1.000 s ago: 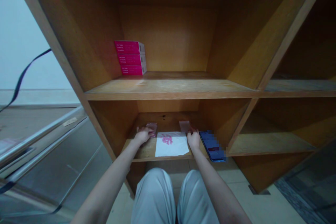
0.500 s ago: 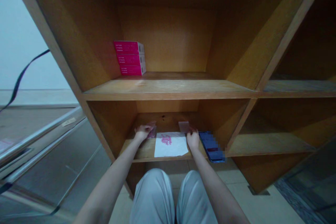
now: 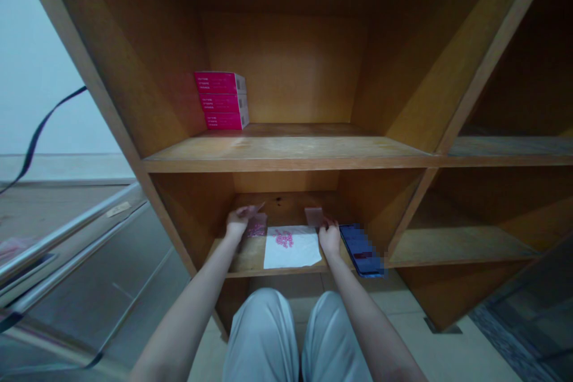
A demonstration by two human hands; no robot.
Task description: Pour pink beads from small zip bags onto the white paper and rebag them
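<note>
On the lower shelf, my left hand (image 3: 238, 222) is closed in a pinch on a thin clear plastic piece (image 3: 258, 207). Just right of its fingers lies a clear plastic packet (image 3: 256, 225) with small pink bits in it; whether the piece is joined to it I cannot tell. A white sheet of paper (image 3: 277, 255) lies between my hands, carrying a cluster of small pink beads or pellets (image 3: 283, 239). At the sheet's right edge, my right hand (image 3: 330, 235) has its fingers closed at the corner of a small clear plastic bag (image 3: 313, 216).
A dark phone (image 3: 359, 249) lies right of my right hand, overhanging the shelf's front edge. Pink boxes (image 3: 221, 101) are stacked on the shelf above (image 3: 286, 158). A glass-panelled metal frame (image 3: 111, 268) stands at left. My knees are below the shelf.
My left hand has moved slightly left and up, off the packet with pink bits, with the clear plastic piece at its fingertips. My right hand stays almost still.
</note>
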